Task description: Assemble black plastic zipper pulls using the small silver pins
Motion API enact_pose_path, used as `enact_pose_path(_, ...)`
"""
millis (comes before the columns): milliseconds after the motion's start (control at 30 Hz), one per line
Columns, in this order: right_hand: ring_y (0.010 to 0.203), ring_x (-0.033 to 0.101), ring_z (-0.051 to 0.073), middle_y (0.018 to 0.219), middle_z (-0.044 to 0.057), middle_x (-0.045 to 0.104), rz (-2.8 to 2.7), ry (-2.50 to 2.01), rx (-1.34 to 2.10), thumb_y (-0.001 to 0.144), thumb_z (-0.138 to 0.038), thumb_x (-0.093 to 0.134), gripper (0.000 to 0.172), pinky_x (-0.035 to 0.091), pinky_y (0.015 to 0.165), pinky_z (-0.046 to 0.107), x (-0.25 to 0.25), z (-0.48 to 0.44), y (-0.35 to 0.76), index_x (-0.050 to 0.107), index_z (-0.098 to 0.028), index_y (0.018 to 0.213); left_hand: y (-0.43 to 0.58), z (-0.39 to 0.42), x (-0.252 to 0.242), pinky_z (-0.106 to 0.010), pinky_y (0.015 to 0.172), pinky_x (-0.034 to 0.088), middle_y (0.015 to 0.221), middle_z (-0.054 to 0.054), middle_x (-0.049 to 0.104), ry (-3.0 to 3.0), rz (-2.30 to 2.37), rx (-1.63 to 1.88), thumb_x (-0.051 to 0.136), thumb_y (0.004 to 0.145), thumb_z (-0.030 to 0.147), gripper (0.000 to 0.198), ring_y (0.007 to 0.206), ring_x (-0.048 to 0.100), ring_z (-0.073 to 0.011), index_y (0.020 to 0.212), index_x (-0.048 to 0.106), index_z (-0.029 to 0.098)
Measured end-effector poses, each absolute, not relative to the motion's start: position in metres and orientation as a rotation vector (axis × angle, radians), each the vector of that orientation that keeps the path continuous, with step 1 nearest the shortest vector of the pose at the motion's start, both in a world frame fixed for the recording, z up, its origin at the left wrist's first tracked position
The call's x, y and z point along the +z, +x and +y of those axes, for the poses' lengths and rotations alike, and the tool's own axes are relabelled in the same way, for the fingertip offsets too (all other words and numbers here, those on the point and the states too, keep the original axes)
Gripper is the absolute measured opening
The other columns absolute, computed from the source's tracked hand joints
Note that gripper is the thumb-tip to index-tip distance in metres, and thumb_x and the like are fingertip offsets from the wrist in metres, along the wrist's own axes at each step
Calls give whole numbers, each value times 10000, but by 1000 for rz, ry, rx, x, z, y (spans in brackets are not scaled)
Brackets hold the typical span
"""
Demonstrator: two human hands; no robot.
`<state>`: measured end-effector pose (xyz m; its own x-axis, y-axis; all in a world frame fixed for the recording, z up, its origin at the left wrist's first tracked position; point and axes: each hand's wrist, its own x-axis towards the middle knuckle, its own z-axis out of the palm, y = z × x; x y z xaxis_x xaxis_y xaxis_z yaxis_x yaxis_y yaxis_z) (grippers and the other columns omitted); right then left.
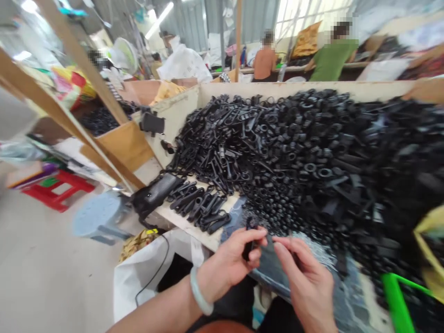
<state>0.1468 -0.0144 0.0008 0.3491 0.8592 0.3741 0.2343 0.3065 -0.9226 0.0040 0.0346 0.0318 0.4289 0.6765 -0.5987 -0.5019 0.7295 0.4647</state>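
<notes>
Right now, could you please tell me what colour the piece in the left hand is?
The piece is black, best seen in the head view.

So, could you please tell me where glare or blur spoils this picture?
In the head view, the window and strip light glare; the black pile smears toward the right edge; the black part in the left hand shows little detail.

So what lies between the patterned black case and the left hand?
Loose black parts, then blue cloth, lie between the patterned black case and the left hand in the head view.
</notes>
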Motion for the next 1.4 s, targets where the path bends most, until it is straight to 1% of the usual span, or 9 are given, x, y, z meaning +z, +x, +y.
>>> enact_pose_path(100,772,695,172,858,34,750,-1222,-1201,514,901,-245,739,78,592,702,267,9,-11,143,815,-249,886,7,29,35,-165,447,290,686,40,599,70,759,699,846,734,233,224,450,382,-21,812,663,130)
enact_pose_path(267,778,704,196,868,53,756,-1197,-1271,493,917,-262,731,93,609,715,314,3,-17,144,822,-241,913,13,21,34,-172,429,312,671,34,598,-99,701,668,769,853,205,149,427,393,-22,824,672,96)
enact_pose_path(500,784,712,191,875,54,761,-1190,-1282,473,923,-273,724,115,610,711,300,2,-19,145,836,-249,927,18,11,31,-174,438,327,651,37,592,-151,659,654,741,889,205,119,436,422,-34,878,691,98)
enact_pose_path(600,797,711,194,883,54,758,-1180,-1284,485,925,-273,721,114,602,721,302,2,-19,146,831,-246,927,19,10,30,-177,451,333,648,38,581,-120,665,652,761,866,222,147,449,423,-34,840,690,96)
enact_pose_path(700,798,697,187,863,46,742,-1190,-1280,530,928,-268,716,106,585,715,289,4,-20,147,819,-243,916,19,10,29,-180,465,334,661,30,588,-24,656,671,827,784,243,204,466,427,-33,794,687,95)
enact_pose_path(900,689,647,169,720,17,665,-1155,-1219,834,957,-325,678,173,537,638,278,7,-18,149,798,-218,893,12,12,30,-205,502,345,676,-1,644,229,704,734,938,619,291,338,485,475,-54,766,686,121)
enact_pose_path(1033,700,647,177,705,18,668,-1136,-1178,955,957,-337,684,175,532,652,291,9,-16,153,793,-220,887,10,12,32,-206,525,343,675,-4,661,345,768,787,947,625,317,364,490,482,-55,780,672,136)
enact_pose_path(1233,698,647,180,750,38,707,-1324,-1195,793,954,-337,681,207,544,681,294,22,-14,159,785,-225,814,8,9,26,-212,532,312,672,2,642,468,811,833,905,697,368,345,495,445,-48,767,658,138)
enact_pose_path(1400,714,669,178,789,42,725,-1355,-1215,743,954,-306,685,171,546,664,270,20,-15,160,780,-222,840,8,7,23,-213,541,304,693,1,646,490,862,854,900,703,382,348,524,441,-54,778,658,144)
